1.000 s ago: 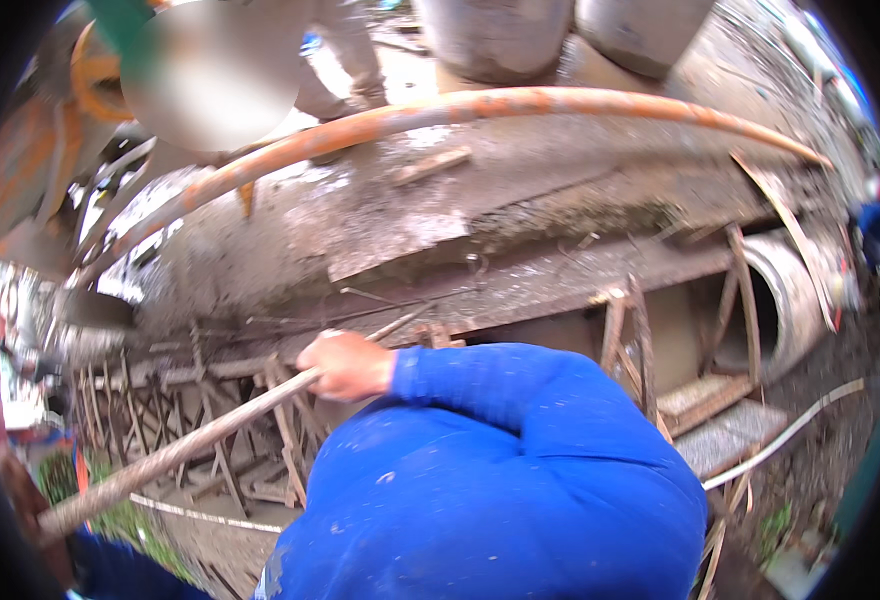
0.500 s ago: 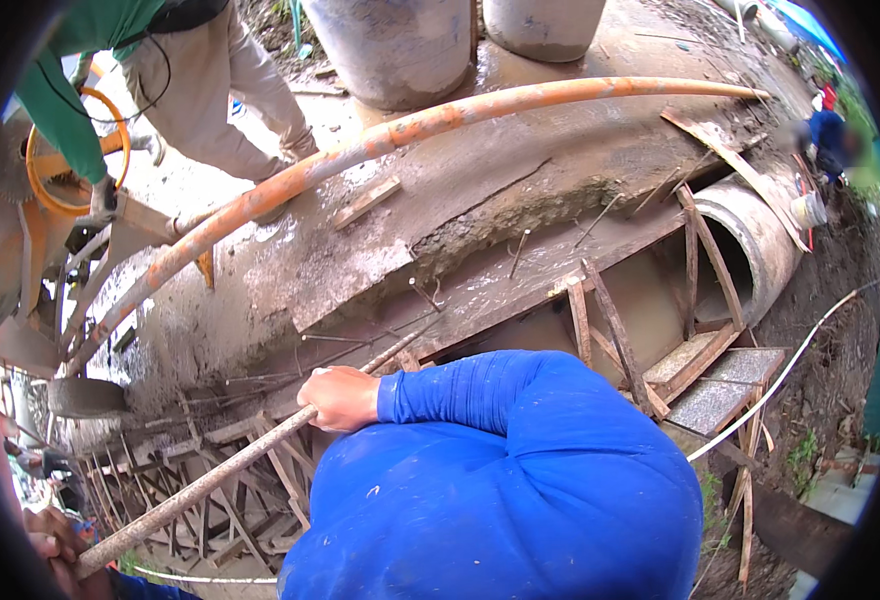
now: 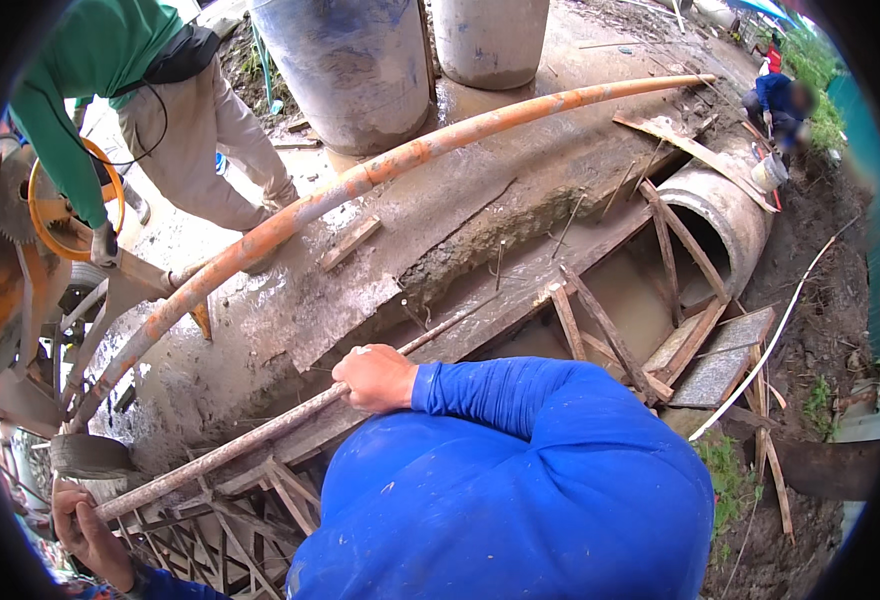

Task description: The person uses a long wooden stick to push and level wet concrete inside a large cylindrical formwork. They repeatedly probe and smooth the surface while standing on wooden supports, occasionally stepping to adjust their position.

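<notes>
A long, mud-smeared pole point(image 3: 230, 447) slants across the lower left from my left hand up toward the wet channel point(image 3: 460, 335). Midway along it, my right hand point(image 3: 375, 378) is closed around the shaft, its arm bent across me in a blue sleeve. At the pole's lower end is my left hand point(image 3: 95, 535), thumb and fingers loosely about the butt. The far end of the pole reaches the wet grey surface beside thin upright rods point(image 3: 500, 265); whether it carries a tool head cannot be made out.
An orange-painted pipe point(image 3: 380, 170) arches over the ground beyond the channel. At left a person in green point(image 3: 90, 150) grips the orange wheel point(image 3: 35, 200) of a machine. Timber braces point(image 3: 610, 330) stand in muddy water by a concrete pipe point(image 3: 730, 220). Another person point(image 3: 785, 105) crouches far right.
The pole and both my hands have shifted right in the picture, and the far end reaches farther along the channel. My left hand's fingers look looser. The whole view has turned slightly.
</notes>
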Action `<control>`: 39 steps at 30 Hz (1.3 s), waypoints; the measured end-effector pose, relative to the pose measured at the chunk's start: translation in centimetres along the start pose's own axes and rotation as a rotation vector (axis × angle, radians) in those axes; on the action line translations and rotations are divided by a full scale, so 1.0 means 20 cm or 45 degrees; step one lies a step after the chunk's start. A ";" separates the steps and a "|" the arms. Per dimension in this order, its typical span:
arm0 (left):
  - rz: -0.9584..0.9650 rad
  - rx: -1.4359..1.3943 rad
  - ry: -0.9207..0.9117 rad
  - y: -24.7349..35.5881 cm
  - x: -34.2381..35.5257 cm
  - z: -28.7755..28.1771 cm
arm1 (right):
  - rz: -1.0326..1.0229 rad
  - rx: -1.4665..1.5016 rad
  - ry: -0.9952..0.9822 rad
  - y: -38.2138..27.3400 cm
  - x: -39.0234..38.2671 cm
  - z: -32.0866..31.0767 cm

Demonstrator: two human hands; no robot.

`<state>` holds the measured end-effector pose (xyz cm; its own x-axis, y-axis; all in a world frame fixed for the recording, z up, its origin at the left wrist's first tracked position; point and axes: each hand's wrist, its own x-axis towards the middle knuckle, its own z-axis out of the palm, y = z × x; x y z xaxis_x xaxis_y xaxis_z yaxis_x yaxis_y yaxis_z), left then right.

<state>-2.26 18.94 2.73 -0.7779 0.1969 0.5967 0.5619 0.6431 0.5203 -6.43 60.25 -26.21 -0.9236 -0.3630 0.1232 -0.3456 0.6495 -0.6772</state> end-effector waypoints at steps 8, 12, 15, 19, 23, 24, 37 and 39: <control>-0.379 0.220 -0.385 -0.26 -0.23 -0.08 | 0.039 -0.268 0.046 -0.07 0.06 0.15; -0.404 0.276 -0.527 -0.50 -0.39 -0.06 | 0.055 -0.426 0.013 -0.09 0.12 0.20; -0.558 0.148 -0.738 -0.68 -0.49 0.09 | 0.122 -0.584 -0.051 -0.01 0.13 0.26; -0.693 -0.041 -1.024 -0.79 -0.60 0.33 | 0.194 -0.699 -0.151 0.13 0.14 0.20; -0.701 -0.375 -1.166 -0.71 -0.64 0.62 | 0.200 -0.766 -0.211 0.33 0.10 0.02; -0.785 -0.450 -1.227 -0.64 -0.63 0.70 | 0.180 -0.776 -0.202 0.41 0.06 -0.04; -0.709 -0.877 -1.440 0.06 -0.45 2.12 | 0.221 -0.976 -0.297 1.62 -0.31 -0.98; -1.018 -1.045 -1.568 0.15 -0.42 2.39 | 0.271 -0.950 -0.040 1.80 -0.39 -1.08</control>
<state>-7.57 54.54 -29.96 -0.4390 0.7111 -0.5492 -0.3763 0.4096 0.8311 -15.24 100.88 -35.82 -0.9813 -0.1919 0.0168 -0.1922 0.9813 -0.0146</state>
